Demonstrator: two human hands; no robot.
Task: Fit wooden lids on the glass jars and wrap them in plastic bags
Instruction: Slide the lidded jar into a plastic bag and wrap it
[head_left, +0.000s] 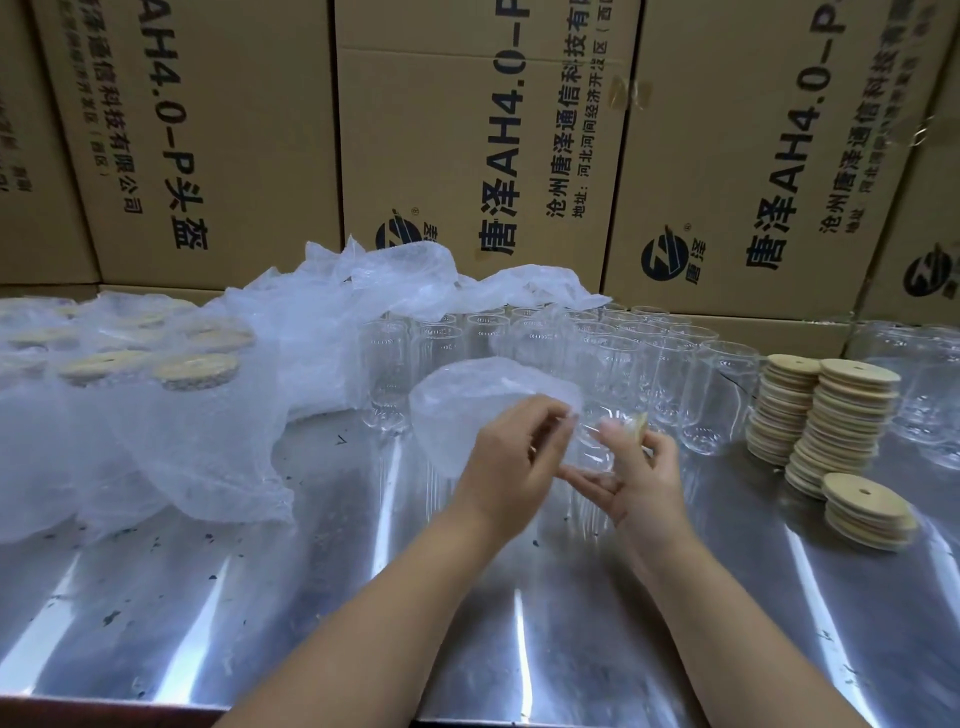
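Above the middle of the metal table (467, 597), my right hand (636, 475) grips a glass jar (592, 441) lying on its side, its wooden lid (640, 427) toward the right by my thumb. My left hand (511, 457) pinches the mouth of a clear plastic bag (467, 402) that puffs up to the left of the jar. The jar's base sits at the bag's opening. Several bare glass jars (649, 364) stand in rows behind my hands. Stacks of round wooden lids (836, 421) with centre holes stand at the right.
Wrapped, lidded jars (130, 374) lie under plastic at the left. A heap of loose plastic bags (363, 291) sits behind them. Printed cardboard boxes (467, 145) form a wall along the table's back. More glass jars (924, 384) stand at the far right.
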